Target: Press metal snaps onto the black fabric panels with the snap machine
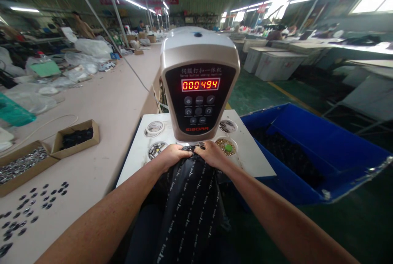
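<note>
A machine [199, 59] with a red display reading 000494 stands upright in front of me on a white top. Just below its head, my left hand [175, 154] pinches the upper edge of a black garment [192, 198] with pale printed lettering. On the other side of that edge, my right hand [211, 153] also grips the cloth, close to the left one. The garment hangs down toward my lap. What lies between the fingertips and under the machine head is too small and dark to make out.
Round wells with small metal parts are set in the white top [254, 163]. Left, a long table [101, 108] bears a carton of metal pieces [24, 165], a carton of black pieces [76, 138] and scattered round pieces [29, 210]. A blue bin [346, 165] with dark contents stands right.
</note>
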{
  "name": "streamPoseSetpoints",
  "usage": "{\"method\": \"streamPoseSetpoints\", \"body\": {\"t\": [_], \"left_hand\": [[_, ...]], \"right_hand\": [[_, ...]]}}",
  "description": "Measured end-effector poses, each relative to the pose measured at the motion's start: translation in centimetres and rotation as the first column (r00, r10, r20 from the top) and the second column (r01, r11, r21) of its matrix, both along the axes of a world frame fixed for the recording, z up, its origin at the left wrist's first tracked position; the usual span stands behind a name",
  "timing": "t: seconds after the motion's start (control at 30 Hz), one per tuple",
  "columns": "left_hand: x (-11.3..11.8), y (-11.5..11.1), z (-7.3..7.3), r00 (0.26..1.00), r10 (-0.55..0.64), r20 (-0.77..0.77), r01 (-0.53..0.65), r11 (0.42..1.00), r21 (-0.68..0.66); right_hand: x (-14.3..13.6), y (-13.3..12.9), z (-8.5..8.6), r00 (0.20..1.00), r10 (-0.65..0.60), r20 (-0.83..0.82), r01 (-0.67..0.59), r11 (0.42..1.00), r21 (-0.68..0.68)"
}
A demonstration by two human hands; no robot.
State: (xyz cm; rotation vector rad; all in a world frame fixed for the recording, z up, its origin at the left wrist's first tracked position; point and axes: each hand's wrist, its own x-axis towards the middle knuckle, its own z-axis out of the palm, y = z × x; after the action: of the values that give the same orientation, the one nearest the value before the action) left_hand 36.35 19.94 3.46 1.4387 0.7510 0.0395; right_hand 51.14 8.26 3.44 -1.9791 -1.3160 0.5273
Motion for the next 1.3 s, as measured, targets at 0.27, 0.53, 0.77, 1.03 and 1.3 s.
{"method": "streamPoseSetpoints", "body": {"t": [0.27,0.53,0.77,1.03,1.3], "left_hand": [[-0.2,0.0,-0.3,1.000,-0.029,0.011,0.028,0.999,0.043],[-0.8,0.1,-0.9,0.999,-0.039,0.012,0.037,0.990,0.135],[-1.7,0.0,-1.8,0.998,0.014,0.058,-0.032,0.949,0.313],[-1.2,0.1,-2.1,0.997,0.031,0.066,-0.058,0.885,0.461],[-1.3,0.2,-2.0,0.997,0.001,0.072,-0.032,0.900,0.435]], "right_hand": [[-0.1,-0.4,-0.1,1.000,0.020,0.002,-0.020,1.000,0.023],[-0.2,-0.4,-0.6,0.999,-0.031,0.023,0.031,1.000,-0.001],[-0.5,-0.6,-1.2,0.982,0.003,0.191,0.012,0.997,-0.077],[-0.5,-0.8,-1.5,0.956,-0.049,0.288,0.080,0.992,-0.095],[-0.3,-0.6,-2.0,0.947,-0.033,0.320,0.081,0.987,-0.140]]}}
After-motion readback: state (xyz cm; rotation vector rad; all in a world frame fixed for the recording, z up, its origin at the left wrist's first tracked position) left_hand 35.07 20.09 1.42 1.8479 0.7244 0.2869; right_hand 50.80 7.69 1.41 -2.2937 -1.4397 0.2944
